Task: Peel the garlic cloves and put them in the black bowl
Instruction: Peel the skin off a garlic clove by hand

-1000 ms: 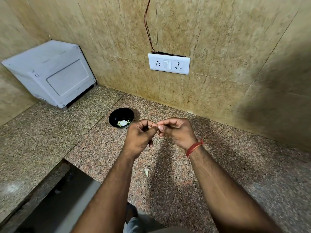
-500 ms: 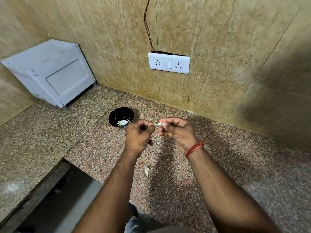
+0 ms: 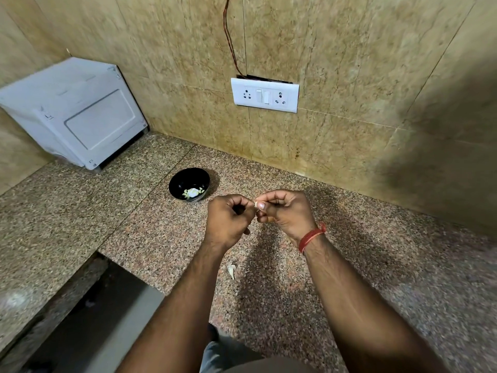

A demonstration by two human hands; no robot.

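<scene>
Above the granite counter [image 3: 349, 265] we curl our left hand [image 3: 228, 222] and right hand [image 3: 285, 211] together, fingertips pinching a garlic clove [image 3: 256, 204] between them to strip skin, close beside the black bowl [image 3: 189, 184] so peeled cloves drop in easily.

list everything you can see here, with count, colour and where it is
black bowl: one, black, on the counter left of the hands, pale peeled garlic inside
garlic clove: one, whitish, pinched between both hands, mostly hidden
garlic skin: one scrap, off-white, on the counter between the forearms
counter: one, speckled brown granite
appliance: one, white, back left corner
switch plate: one, white, on the tan tiled wall
wires: thin, reddish, running up from the plate
wristband: one, red, right wrist
left hand: curled round the clove
right hand: pinching the clove
</scene>
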